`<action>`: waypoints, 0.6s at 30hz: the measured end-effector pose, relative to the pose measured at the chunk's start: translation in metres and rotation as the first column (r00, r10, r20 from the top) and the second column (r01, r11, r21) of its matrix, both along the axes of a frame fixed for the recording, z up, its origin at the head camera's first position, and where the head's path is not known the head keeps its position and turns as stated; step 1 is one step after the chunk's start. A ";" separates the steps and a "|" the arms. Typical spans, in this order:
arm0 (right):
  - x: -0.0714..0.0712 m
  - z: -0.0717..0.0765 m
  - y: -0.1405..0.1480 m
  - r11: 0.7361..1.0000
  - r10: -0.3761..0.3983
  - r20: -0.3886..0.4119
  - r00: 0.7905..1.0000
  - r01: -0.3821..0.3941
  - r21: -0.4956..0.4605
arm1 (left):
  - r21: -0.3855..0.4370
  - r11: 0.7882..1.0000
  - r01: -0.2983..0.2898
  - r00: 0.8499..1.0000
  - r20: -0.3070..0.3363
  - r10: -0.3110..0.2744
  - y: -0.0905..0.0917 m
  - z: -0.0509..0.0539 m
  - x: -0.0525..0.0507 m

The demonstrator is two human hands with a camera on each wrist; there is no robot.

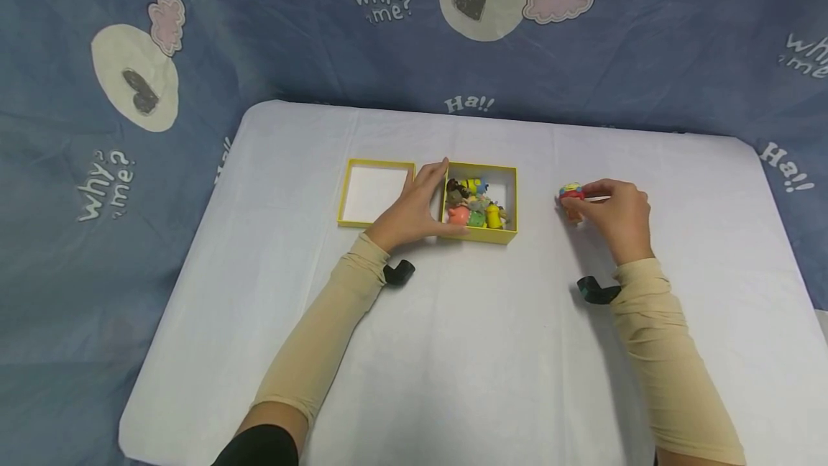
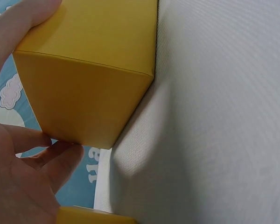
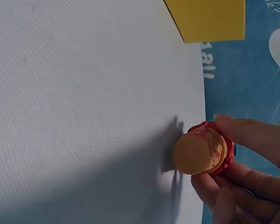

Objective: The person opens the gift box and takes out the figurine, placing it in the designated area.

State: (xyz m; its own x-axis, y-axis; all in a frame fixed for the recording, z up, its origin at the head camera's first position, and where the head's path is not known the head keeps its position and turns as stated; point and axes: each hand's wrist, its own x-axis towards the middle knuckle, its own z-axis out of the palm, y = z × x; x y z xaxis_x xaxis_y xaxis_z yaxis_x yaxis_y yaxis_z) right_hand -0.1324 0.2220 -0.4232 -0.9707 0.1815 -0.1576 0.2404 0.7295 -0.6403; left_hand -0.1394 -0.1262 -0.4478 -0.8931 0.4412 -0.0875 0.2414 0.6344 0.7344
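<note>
My left hand (image 1: 414,211) holds the left side of a yellow box (image 1: 486,235), thumb along the front wall and fingers at the back left corner. Small toy figures (image 1: 477,204) fill much of the box, among them yellow, pink and green ones. To the right of it, my right hand (image 1: 617,214) pinches a small toy figurine (image 1: 571,193) between thumb and fingers. This figurine has a yellow and blue top, a red middle and a round tan stacked base (image 3: 192,154). In the right wrist view it is just by the white cloth; whether they touch, I cannot tell.
A shallow yellow-rimmed lid (image 1: 343,196) with a white inside lies left of the box. White cloth (image 1: 479,351) covers the table, and a blue printed curtain (image 1: 310,42) hangs behind it. Black wrist-camera mounts (image 1: 399,273) stick out from both sleeves.
</note>
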 end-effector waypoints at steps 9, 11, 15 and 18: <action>0.004 -0.002 0.004 1.000 0.014 0.000 1.000 -0.014 -0.011 | 0.010 1.000 0.003 1.000 -0.006 -0.003 0.001 -0.001 0.000; 0.004 -0.003 0.005 1.000 0.012 0.003 1.000 -0.012 -0.021 | 0.007 1.000 0.004 1.000 -0.009 -0.004 0.001 0.000 0.000; 0.002 -0.004 0.006 0.999 0.009 0.004 1.000 -0.009 -0.035 | 0.000 1.000 0.003 1.000 -0.012 -0.003 0.000 -0.001 0.000; 0.002 -0.004 0.006 0.999 0.007 0.002 1.000 -0.007 -0.031 | 0.003 1.000 0.004 1.000 -0.013 -0.004 0.000 -0.001 0.000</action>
